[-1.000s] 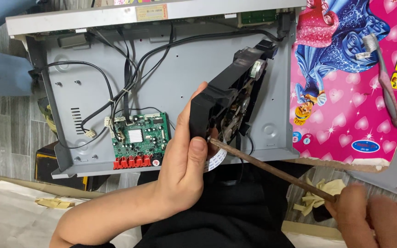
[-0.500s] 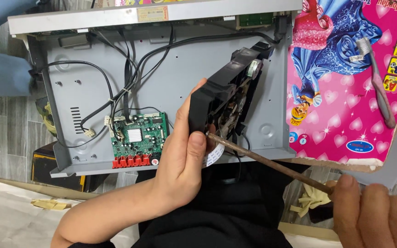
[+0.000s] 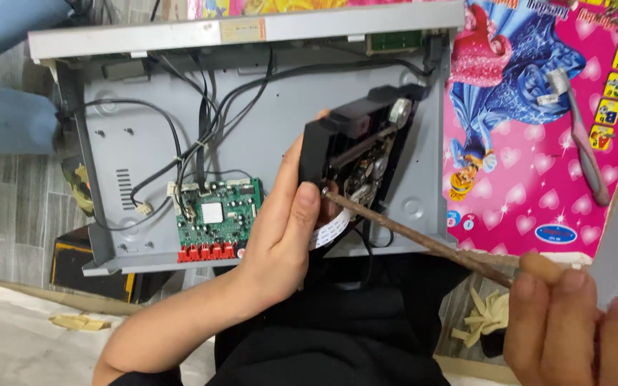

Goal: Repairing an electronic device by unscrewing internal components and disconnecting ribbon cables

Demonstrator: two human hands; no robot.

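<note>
Disc drive module held on edge over an opened player chassis. My left hand clamps the black disc drive module at centre frame, thumb on its near face and fingers wrapped behind, so this grip is full and holding the module tilted up off the grey chassis. My right hand, at the lower right corner, closes around the handle end of a long rusty screwdriver; that grip is narrow and tight on the shaft.

Orientation: the screwdriver's long axis runs diagonally from lower right to centre, and its tip points up and left into the module's lower corner, just beside my left thumb. The module's long axis rises from centre toward the upper right.

Hazards, as I judge them: the tip may slip off its seat and strike my thumb, since the two lie almost touching. A long shaft held only at its far end gives poor control, so side force could gouge the mechanism. The white ribbon cable beneath the module, and the black wires leading to the green circuit board at centre left, could be strained if I lift or twist the module further.
</note>
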